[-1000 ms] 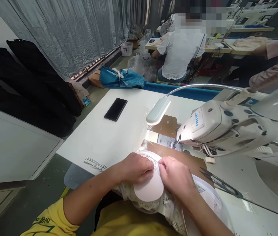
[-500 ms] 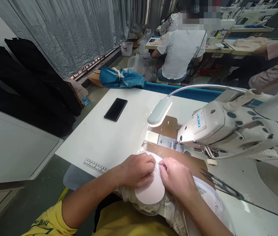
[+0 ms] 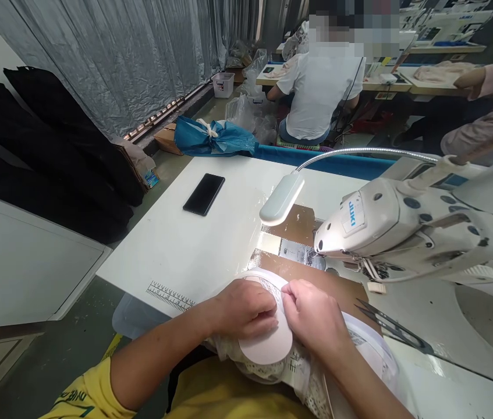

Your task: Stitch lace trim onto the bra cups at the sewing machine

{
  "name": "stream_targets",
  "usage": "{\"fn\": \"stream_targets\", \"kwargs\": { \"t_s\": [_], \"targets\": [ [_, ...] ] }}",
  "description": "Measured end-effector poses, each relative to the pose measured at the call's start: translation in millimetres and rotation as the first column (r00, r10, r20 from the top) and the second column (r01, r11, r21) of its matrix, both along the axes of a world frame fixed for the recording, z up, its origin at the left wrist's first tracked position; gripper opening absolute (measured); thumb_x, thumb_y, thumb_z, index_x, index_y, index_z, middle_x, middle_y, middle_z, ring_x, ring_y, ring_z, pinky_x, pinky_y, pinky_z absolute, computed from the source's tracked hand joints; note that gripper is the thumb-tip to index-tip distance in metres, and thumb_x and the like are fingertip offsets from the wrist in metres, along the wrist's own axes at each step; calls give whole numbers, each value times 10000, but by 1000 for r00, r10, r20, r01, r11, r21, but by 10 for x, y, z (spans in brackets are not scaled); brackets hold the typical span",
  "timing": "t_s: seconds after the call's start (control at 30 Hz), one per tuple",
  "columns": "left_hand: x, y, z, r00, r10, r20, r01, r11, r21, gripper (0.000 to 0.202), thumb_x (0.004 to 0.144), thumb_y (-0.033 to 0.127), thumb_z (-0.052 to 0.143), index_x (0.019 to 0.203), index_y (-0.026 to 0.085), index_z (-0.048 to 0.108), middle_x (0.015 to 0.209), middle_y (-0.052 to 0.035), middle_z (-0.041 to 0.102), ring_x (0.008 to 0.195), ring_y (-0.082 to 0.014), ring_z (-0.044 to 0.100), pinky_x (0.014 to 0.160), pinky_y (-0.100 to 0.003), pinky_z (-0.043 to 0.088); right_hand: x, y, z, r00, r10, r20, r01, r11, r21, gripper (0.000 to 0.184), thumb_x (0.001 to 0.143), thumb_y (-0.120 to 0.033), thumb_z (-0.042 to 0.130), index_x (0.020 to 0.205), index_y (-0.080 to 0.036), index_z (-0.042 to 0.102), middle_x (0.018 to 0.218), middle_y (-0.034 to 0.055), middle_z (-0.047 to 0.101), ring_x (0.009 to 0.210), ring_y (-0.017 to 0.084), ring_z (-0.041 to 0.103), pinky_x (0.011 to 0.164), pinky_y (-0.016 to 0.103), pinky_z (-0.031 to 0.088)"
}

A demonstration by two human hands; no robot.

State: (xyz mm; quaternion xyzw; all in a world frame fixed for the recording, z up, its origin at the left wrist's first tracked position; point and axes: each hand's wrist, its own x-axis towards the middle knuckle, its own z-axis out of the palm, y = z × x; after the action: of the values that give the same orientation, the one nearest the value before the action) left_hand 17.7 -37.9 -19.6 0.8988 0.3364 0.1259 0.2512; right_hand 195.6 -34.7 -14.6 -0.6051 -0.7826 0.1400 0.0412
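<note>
A white lace bra [image 3: 268,347] lies at the table's near edge and over my lap, with one rounded, pale pink cup uppermost. My left hand [image 3: 246,308] is curled over the left part of this cup, its fingers bent down on the cup's face. On the other side, my right hand [image 3: 314,314] pinches the cup's white edge between thumb and forefinger. Lace shows between the two hands. Another white-edged, curved part of the bra sticks out to the right, beyond my right wrist. The undersides of my fingers are hidden.
Ahead on the right stands a sewing machine [image 3: 372,221] with a bendable lamp [image 3: 283,198]. Black scissors [image 3: 394,327] lie right of my hands. A phone [image 3: 204,194] rests on the white table [image 3: 163,244]. Beyond it, a person in a white shirt [image 3: 322,87] sits at another table.
My left hand has slid slightly toward me across the cup, and more of the white lace edge shows above it. My right hand keeps its pinch in nearly the same place.
</note>
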Motion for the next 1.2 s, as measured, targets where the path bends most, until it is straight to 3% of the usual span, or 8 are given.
{"fn": "stream_targets", "kwargs": {
  "t_s": [0.17, 0.43, 0.6, 0.8, 1.07, 1.2],
  "targets": [
    [9, -58, 38, 999, -13, 35, 16, 996, -83, 142, 851, 264, 508, 742, 179, 539, 734, -1, 633, 677, -125, 539, 653, -244, 400, -6, 4, -2, 1000, -11, 13, 12, 1000, -28, 197, 845, -144, 442, 708, -191, 575, 736, 9, 628, 657, 151, 551, 583, 249, 303],
    [52, -131, -6, 969, -173, 178, 173, 985, 20, 153, 885, 212, 405, 808, 185, 534, 752, -38, 628, 788, -164, 535, 783, -301, 415, -14, 11, 5, 999, -7, 34, 7, 1000, -10, 204, 843, -149, 439, 666, -187, 533, 690, 9, 611, 609, 143, 522, 556, 248, 277],
    [47, -164, -16, 992, -61, 111, 62, 998, -10, 149, 883, 203, 386, 785, 183, 496, 756, -47, 605, 710, -157, 514, 701, -291, 406, -13, 12, -14, 1000, 2, 19, -2, 1000, 0, 197, 840, -140, 439, 678, -187, 541, 701, 8, 617, 622, 142, 531, 561, 246, 275],
    [50, -199, -18, 998, 35, 60, -35, 999, 2, 117, 854, 157, 378, 786, 180, 470, 763, -41, 593, 713, -154, 500, 726, -288, 407, -15, 4, -10, 1000, -3, 30, 4, 1000, -15, 193, 841, -140, 438, 683, -189, 537, 703, 7, 614, 618, 143, 533, 559, 246, 280],
    [168, -265, 73, 999, -8, 35, 6, 999, 47, 154, 872, 173, 375, 729, 176, 433, 717, -34, 562, 660, -147, 481, 669, -285, 401, -33, 0, -1, 999, -3, 48, 4, 1000, -26, 201, 850, -140, 433, 682, -188, 532, 722, 11, 620, 636, 150, 554, 561, 249, 290],
    [104, -204, 102, 972, 224, 70, -222, 974, -34, 156, 923, 209, 353, 828, 180, 474, 841, -44, 572, 738, -151, 516, 665, -266, 419, -14, -5, -25, 999, 18, 32, -18, 1000, 16, 192, 847, -152, 441, 682, -190, 534, 703, 12, 614, 624, 151, 553, 553, 250, 288]
  ]
}}
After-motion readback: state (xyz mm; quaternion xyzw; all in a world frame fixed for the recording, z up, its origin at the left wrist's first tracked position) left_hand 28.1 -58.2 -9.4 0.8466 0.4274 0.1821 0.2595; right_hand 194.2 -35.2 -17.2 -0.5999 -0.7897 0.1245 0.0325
